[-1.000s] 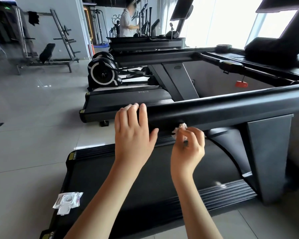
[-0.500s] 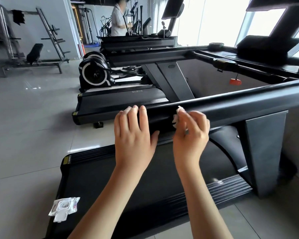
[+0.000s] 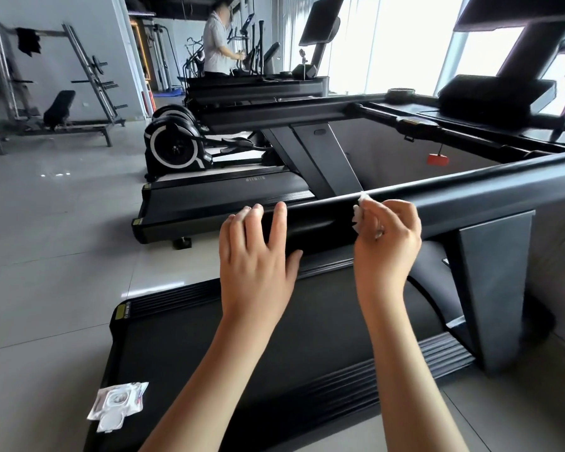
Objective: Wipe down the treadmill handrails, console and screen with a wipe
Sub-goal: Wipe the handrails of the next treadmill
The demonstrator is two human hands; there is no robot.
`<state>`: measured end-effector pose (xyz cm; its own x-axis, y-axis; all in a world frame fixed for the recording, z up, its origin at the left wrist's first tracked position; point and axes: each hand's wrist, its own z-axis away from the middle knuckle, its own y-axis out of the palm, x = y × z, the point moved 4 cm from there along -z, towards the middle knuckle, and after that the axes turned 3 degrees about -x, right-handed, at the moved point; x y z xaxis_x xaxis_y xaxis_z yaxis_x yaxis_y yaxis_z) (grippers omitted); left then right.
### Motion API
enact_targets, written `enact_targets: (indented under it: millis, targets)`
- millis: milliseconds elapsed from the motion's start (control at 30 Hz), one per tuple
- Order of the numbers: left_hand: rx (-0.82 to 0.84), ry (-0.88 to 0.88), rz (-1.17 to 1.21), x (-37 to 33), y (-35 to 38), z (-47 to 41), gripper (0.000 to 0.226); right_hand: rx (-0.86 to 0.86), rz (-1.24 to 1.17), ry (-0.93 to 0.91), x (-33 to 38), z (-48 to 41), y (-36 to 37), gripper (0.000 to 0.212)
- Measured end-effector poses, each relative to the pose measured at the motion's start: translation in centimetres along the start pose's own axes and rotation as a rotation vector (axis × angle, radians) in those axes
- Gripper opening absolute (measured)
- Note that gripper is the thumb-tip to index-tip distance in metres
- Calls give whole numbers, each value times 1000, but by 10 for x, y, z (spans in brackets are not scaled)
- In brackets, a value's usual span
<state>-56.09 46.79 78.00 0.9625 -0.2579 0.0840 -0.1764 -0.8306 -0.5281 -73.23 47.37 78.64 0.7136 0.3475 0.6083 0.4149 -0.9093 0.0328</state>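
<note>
A black treadmill handrail [image 3: 470, 187] runs across the view from centre to right. My left hand [image 3: 258, 252] rests on the rail's near end with straight fingers over the top. My right hand [image 3: 385, 236] pinches a small crumpled white wipe [image 3: 359, 213] and holds it against the rail's side, just right of the left hand. The console [image 3: 490, 96] and the dark screen [image 3: 516, 11] stand at the upper right, away from both hands. The far handrail [image 3: 274, 115] lies beyond.
A wipes pack [image 3: 118, 406] lies at the left rear corner of the treadmill belt [image 3: 274, 337]. A red safety clip [image 3: 437, 159] hangs under the console. Another treadmill [image 3: 225, 194], an elliptical [image 3: 177, 148] and a person exercising [image 3: 216, 44] are beyond. Grey tiled floor lies to the left.
My right hand rose from below the handrail and brought the wipe up onto the rail, then slid slightly right along it. My left hand stayed on the rail end.
</note>
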Motion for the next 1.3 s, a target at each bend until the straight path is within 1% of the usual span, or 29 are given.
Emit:
enact_targets:
  millis: [67,167,233,333,400,467,567,633,700,767,867,933,1000,1067,1100,1133,1200,1233,1300]
  targets:
    - [-2,-8,15,-1,0,-1,60,-22,-12,-11,3,16,1,24]
    - [3,-25,30,-3,-1,-3,59,40,-39,-65,9,36,2,17]
    - [-8,-35,46,-4,-2,-3,58,51,-46,-82,2,26,-2,16]
    - [-28,-57,62,-5,-4,-3,57,-47,-76,-8,-17,4,-10,16]
    - [-33,-77,75,-7,-5,-4,56,-92,-86,11,-21,8,-10,13]
    - [-34,-110,89,-8,-7,-6,56,-44,-98,-7,-16,22,-7,14]
    - [-37,-174,112,-11,-8,-7,55,75,-108,-98,-18,24,-8,11]
    - [-20,-206,98,-13,-7,-6,56,82,-92,-118,-27,11,-12,9]
    - [1,-224,74,-17,-7,-6,58,42,-85,-84,-40,3,-18,9]
    - [7,-204,60,-24,-8,-8,57,23,-67,-66,-45,8,-20,11]
    - [13,-104,90,-47,-6,-12,60,100,-86,-120,-42,17,-16,13]
    - [23,-82,107,-62,-2,-14,62,127,-84,-168,-46,4,-16,12]
    - [20,-102,97,-68,2,-14,61,64,-79,-137,-57,-13,-20,16]
    - [1,-123,84,-70,3,-14,59,-5,-79,-92,-64,-21,-25,14]
    - [-10,-129,79,-71,3,-15,59,-14,-73,-87,-63,-19,-26,14]
    - [-24,-133,76,-72,2,-16,58,-1,-68,-90,-60,-15,-25,16]
    - [-48,-143,72,-74,2,-17,57,81,-80,-132,-50,-10,-20,21]
    - [-58,-148,69,-74,3,-18,56,118,-82,-175,-46,-12,-18,21]
    - [-74,-154,61,-74,4,-17,56,136,-63,-233,-45,-24,-18,16]
